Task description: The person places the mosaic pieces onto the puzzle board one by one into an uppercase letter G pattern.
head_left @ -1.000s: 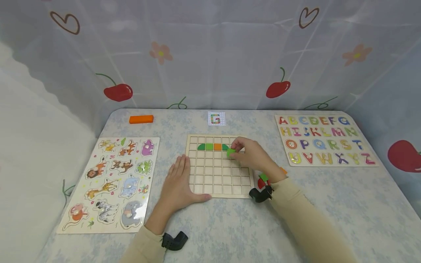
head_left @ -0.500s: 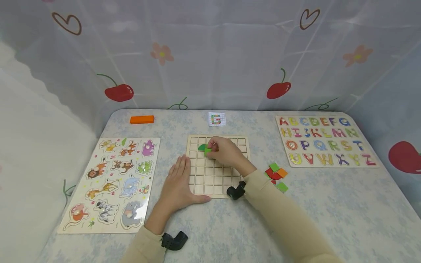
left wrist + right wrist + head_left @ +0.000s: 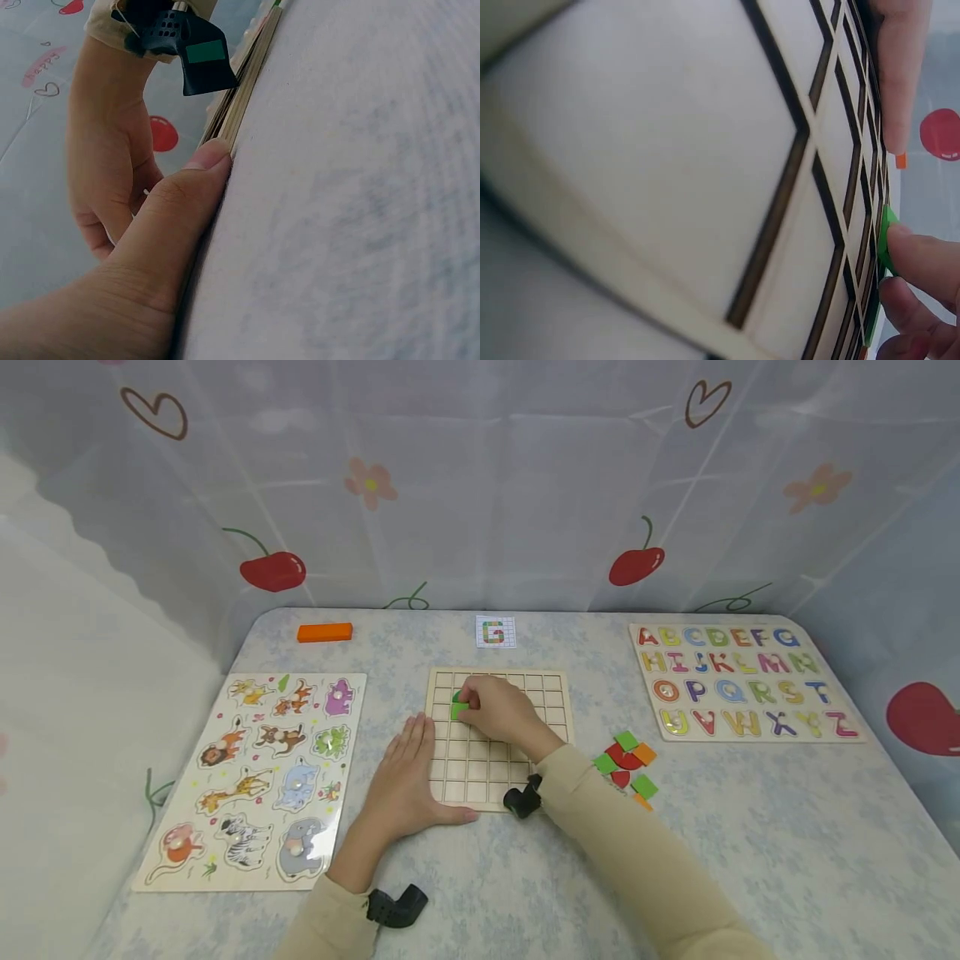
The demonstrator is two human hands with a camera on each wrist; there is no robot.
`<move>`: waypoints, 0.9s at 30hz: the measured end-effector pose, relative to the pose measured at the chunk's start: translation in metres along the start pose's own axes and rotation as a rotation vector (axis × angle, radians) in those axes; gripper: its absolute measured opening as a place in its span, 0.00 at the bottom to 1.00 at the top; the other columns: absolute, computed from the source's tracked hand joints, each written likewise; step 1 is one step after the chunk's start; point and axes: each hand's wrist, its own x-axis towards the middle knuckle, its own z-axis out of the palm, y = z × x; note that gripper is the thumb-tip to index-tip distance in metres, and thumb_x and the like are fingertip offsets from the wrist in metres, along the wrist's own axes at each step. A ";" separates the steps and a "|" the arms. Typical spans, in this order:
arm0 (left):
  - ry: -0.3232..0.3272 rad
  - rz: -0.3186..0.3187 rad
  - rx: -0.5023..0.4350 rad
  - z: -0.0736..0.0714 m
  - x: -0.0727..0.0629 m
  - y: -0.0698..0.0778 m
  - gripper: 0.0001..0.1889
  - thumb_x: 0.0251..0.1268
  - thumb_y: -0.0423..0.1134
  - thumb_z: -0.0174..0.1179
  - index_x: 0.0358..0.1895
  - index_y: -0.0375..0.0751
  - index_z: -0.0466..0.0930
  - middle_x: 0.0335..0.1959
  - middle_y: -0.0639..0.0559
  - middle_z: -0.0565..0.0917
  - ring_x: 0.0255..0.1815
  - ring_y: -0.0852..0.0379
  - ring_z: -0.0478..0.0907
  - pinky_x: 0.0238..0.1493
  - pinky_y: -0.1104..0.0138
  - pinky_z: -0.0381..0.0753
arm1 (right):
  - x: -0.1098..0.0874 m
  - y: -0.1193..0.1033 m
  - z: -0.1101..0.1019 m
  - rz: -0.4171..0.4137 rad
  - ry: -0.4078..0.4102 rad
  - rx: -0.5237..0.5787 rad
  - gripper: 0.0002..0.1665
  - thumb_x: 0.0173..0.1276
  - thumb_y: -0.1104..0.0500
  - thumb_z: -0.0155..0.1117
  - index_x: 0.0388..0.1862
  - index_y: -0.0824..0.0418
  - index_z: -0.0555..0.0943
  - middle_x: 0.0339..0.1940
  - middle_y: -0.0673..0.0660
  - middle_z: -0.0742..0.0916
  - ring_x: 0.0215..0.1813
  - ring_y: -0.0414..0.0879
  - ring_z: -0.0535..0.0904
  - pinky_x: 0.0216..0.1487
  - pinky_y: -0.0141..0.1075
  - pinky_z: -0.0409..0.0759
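Note:
A wooden grid board (image 3: 476, 771) lies flat on the table. In the head view my right hand (image 3: 504, 710) pinches a light green square tile (image 3: 459, 712) at the board's upper left. The right wrist view shows this green tile (image 3: 886, 238) between thumb and finger, at the grid. Just above it a dark green rounded piece (image 3: 455, 697) sits in a cell, partly covered; the fingers hide the rest of that row. My left hand (image 3: 405, 781) rests against the board's left side with straight fingers, its thumb (image 3: 180, 202) along the near edge.
Several loose green, orange and red pieces (image 3: 627, 760) lie right of the board. A small pattern card (image 3: 496, 632) lies behind it. An animal puzzle (image 3: 251, 777) is at left, an alphabet puzzle (image 3: 742, 685) at right. An orange block (image 3: 325, 632) lies at back left.
My right hand has carried the green tile leftward across the board, from the row's right end to below the left dark green piece. The left hand has stayed in place.

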 end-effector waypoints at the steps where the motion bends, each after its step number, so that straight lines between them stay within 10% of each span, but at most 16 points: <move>1: -0.001 0.001 -0.004 0.000 0.000 0.000 0.80 0.29 0.85 0.63 0.80 0.34 0.36 0.83 0.42 0.39 0.84 0.47 0.35 0.82 0.51 0.45 | 0.000 0.000 0.000 -0.001 -0.002 -0.006 0.08 0.67 0.53 0.70 0.41 0.52 0.81 0.29 0.48 0.81 0.30 0.43 0.75 0.32 0.34 0.73; 16: 0.018 0.013 -0.005 0.000 -0.002 0.001 0.80 0.29 0.84 0.64 0.79 0.33 0.38 0.82 0.41 0.41 0.84 0.46 0.37 0.82 0.51 0.45 | -0.003 -0.003 0.000 -0.035 -0.038 -0.111 0.03 0.69 0.53 0.67 0.37 0.51 0.85 0.29 0.47 0.83 0.31 0.42 0.75 0.32 0.33 0.73; 27: 0.034 0.001 -0.011 0.001 -0.001 0.001 0.80 0.27 0.84 0.65 0.79 0.33 0.39 0.82 0.40 0.42 0.84 0.45 0.38 0.82 0.50 0.46 | -0.043 0.018 -0.033 -0.009 -0.038 -0.053 0.18 0.70 0.55 0.64 0.58 0.50 0.82 0.40 0.47 0.84 0.33 0.43 0.76 0.35 0.35 0.75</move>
